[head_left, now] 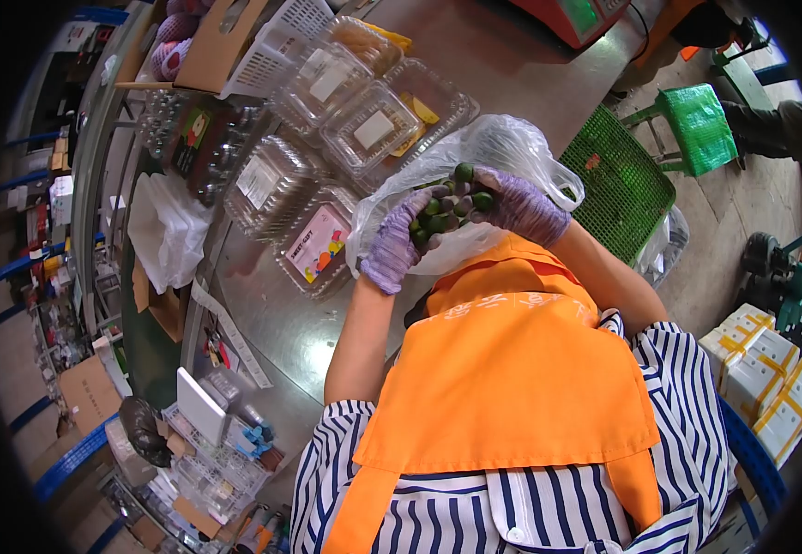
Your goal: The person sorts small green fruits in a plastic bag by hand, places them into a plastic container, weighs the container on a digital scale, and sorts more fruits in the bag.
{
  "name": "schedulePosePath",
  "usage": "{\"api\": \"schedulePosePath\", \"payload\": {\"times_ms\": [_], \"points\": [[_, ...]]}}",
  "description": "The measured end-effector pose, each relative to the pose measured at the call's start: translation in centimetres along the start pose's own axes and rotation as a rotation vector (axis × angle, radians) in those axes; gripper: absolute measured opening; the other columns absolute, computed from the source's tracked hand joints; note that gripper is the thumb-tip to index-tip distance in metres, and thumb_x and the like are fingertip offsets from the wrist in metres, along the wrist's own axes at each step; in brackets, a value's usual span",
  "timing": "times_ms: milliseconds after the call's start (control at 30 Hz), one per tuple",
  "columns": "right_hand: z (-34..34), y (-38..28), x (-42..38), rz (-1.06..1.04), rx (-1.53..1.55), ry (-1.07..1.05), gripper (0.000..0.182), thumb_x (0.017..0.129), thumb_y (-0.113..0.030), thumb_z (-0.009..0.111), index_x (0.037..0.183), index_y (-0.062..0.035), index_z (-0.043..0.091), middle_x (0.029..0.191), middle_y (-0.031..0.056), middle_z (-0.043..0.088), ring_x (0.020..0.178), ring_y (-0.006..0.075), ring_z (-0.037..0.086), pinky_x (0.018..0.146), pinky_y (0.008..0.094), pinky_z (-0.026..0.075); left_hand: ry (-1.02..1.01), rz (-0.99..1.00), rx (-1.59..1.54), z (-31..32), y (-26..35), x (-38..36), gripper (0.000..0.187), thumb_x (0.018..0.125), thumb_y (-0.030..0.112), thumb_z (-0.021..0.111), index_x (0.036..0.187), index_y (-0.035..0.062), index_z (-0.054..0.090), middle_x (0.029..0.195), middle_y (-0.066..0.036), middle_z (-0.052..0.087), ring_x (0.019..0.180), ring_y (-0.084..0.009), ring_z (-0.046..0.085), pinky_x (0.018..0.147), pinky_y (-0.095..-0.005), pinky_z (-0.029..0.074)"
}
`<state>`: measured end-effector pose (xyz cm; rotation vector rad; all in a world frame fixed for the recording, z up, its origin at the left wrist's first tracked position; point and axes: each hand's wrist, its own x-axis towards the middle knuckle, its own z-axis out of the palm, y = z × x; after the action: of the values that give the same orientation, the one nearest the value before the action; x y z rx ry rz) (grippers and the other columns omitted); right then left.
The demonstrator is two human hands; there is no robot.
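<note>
Small round dark-green fruits (440, 217) lie in a cluster between my two gloved hands, over a clear plastic bag (488, 138). My left hand (391, 247), in a purple knit glove, curls round the cluster from the left. From the right, my right hand (525, 208), gloved alike, closes its fingers on the fruits. The bag spreads behind and below both hands. I cannot make out the exact kind of fruit, and the undersides of both hands are hidden.
Stacked clear plastic clamshell boxes (258, 185) and a box with a pink label (318, 242) stand on the metal table left of my hands. A green mesh crate (618, 180) is at the right. A red scale (572, 17) sits at the far edge.
</note>
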<state>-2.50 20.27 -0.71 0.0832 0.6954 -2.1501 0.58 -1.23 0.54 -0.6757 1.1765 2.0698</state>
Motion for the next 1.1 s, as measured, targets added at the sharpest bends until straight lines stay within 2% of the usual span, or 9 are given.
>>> {"api": "schedulePosePath", "payload": {"times_ms": [33, 167, 267, 300, 433, 600, 667, 833, 1100], "points": [[0.3, 0.0, 0.3, -0.038, 0.03, -0.073, 0.035, 0.093, -0.029, 0.056, 0.12, -0.0065, 0.054, 0.1, 0.0036, 0.06, 0.091, 0.0132, 0.058, 0.085, 0.0257, 0.048, -0.04, -0.038, -0.081, -0.3, -0.4, 0.5, 0.031, 0.094, 0.031, 0.052, 0.117, 0.0127, 0.06, 0.101, -0.003, 0.066, 0.085, -0.0142, 0.063, 0.067, -0.0284, 0.052], [1.7, 1.0, 0.3, -0.275, -0.534, 0.252, 0.037, 0.094, -0.028, 0.053, 0.123, -0.0049, 0.056, 0.112, 0.0026, 0.059, 0.104, 0.0103, 0.053, 0.094, 0.0239, 0.04, -0.23, -0.113, -0.404, -0.4, -2.1, 2.1, 0.035, 0.094, 0.03, 0.051, 0.124, 0.0127, 0.055, 0.113, -0.009, 0.063, 0.107, -0.0243, 0.059, 0.085, -0.0384, 0.053], [3.6, -0.2, -0.6, -0.445, -0.785, 0.171, 0.036, 0.094, -0.028, 0.053, 0.122, -0.0048, 0.057, 0.112, 0.0022, 0.059, 0.104, 0.01, 0.052, 0.093, 0.024, 0.04, -0.366, -0.106, -0.593, -0.5, -3.2, 3.4, 0.034, 0.093, 0.028, 0.052, 0.122, 0.0107, 0.056, 0.122, -0.011, 0.058, 0.114, -0.0308, 0.054, 0.091, -0.0414, 0.05], [2.5, 0.0, 0.0, -0.291, -0.49, 0.184, 0.038, 0.094, -0.026, 0.054, 0.125, -0.0038, 0.053, 0.116, 0.0049, 0.058, 0.109, 0.0125, 0.053, 0.096, 0.0257, 0.04, -0.394, -0.108, -0.63, -0.6, -3.3, 3.7, 0.034, 0.093, 0.028, 0.052, 0.121, 0.0102, 0.056, 0.123, -0.011, 0.057, 0.115, -0.0305, 0.053, 0.091, -0.0411, 0.05], [0.6, 0.7, 0.4, -0.454, -0.096, 0.11, 0.041, 0.094, -0.025, 0.055, 0.127, -0.0008, 0.046, 0.125, 0.0131, 0.054, 0.118, 0.0231, 0.053, 0.101, 0.0341, 0.042, -0.44, -0.102, -0.707, -1.4, -3.5, 3.9, 0.033, 0.093, 0.029, 0.053, 0.12, 0.011, 0.058, 0.123, -0.01, 0.058, 0.117, -0.031, 0.052, 0.086, -0.0402, 0.052], [0.3, -0.7, -1.1, -0.382, -0.157, 0.16, 0.042, 0.094, -0.031, 0.054, 0.123, -0.0012, 0.049, 0.116, 0.0119, 0.058, 0.104, 0.0224, 0.059, 0.092, 0.0353, 0.048, -0.542, -0.169, -0.923, 1.7, 2.1, 0.9, 0.031, 0.094, 0.029, 0.051, 0.114, 0.0091, 0.064, 0.12, -0.011, 0.059, 0.116, -0.0275, 0.051, 0.079, -0.0359, 0.055], [-0.3, -0.3, -0.8, -0.349, -0.122, 0.211, 0.04, 0.094, -0.03, 0.053, 0.121, -0.0015, 0.051, 0.117, 0.0105, 0.059, 0.1, 0.0211, 0.061, 0.09, 0.0354, 0.05, -0.378, -0.077, -0.88, 3.5, 4.8, 0.6, 0.03, 0.094, 0.027, 0.052, 0.114, 0.0093, 0.064, 0.119, -0.011, 0.06, 0.117, -0.0278, 0.05, 0.081, -0.0364, 0.055], [-0.3, -0.1, -0.9, -0.319, -0.093, 0.123, 0.037, 0.094, -0.027, 0.054, 0.121, -0.0029, 0.052, 0.113, 0.0075, 0.059, 0.098, 0.0169, 0.061, 0.088, 0.0341, 0.051, -0.359, -0.032, -0.759, 7.8, 11.3, 3.9, 0.03, 0.092, 0.023, 0.055, 0.114, 0.0046, 0.061, 0.122, -0.018, 0.056, 0.117, -0.0308, 0.05, 0.089, -0.0415, 0.052], [5.7, -5.6, -6.4, -0.338, -0.216, 0.007, 0.034, 0.093, -0.02, 0.054, 0.121, -0.0001, 0.053, 0.112, 0.0088, 0.059, 0.095, 0.0165, 0.061, 0.087, 0.0297, 0.048, -0.657, -0.089, -0.784, 11.0, 14.3, 10.4, 0.031, 0.091, 0.021, 0.055, 0.116, 0.003, 0.06, 0.125, -0.016, 0.054, 0.11, -0.0267, 0.053, 0.081, -0.0342, 0.054]]}}
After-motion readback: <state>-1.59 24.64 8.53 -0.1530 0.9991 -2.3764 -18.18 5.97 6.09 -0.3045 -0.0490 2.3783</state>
